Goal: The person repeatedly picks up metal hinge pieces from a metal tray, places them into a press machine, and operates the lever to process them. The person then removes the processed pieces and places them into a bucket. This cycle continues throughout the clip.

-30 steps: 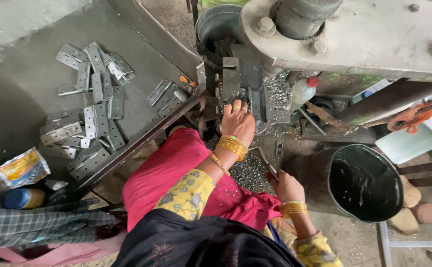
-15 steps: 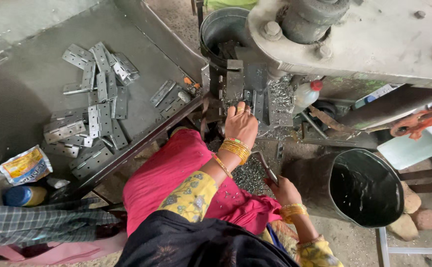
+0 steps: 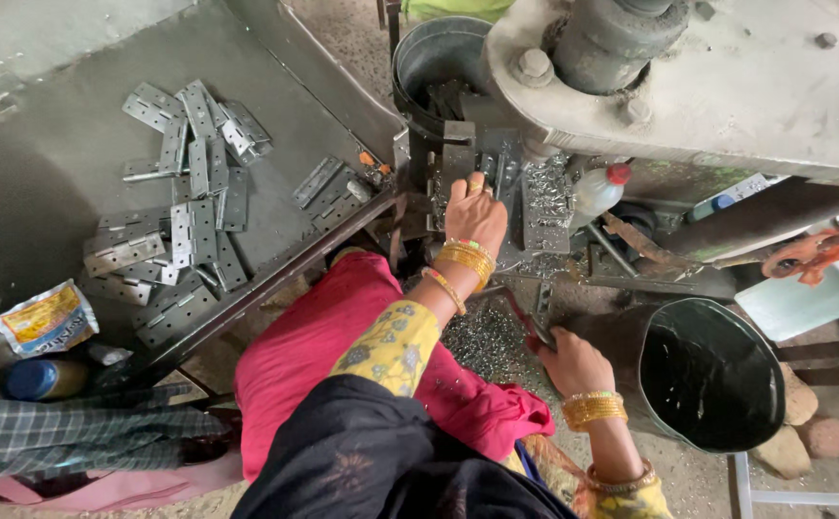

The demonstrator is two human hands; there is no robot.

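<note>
Fingers [image 3: 475,185] rest at the press — black bucket [image 3: 713,375] beside holds dark liquid.

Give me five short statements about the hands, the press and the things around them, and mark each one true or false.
1. The left hand reaches into the press bed. True.
2. The right hand is empty. False: it grips a red-handled tool.
3. The metal hinge plates lie in the black bucket. False: they lie on the grey tray at the left.
4. A white bottle with a red cap stands beside the press. True.
5. Both wrists are bare. False: both wear gold bangles.
</note>
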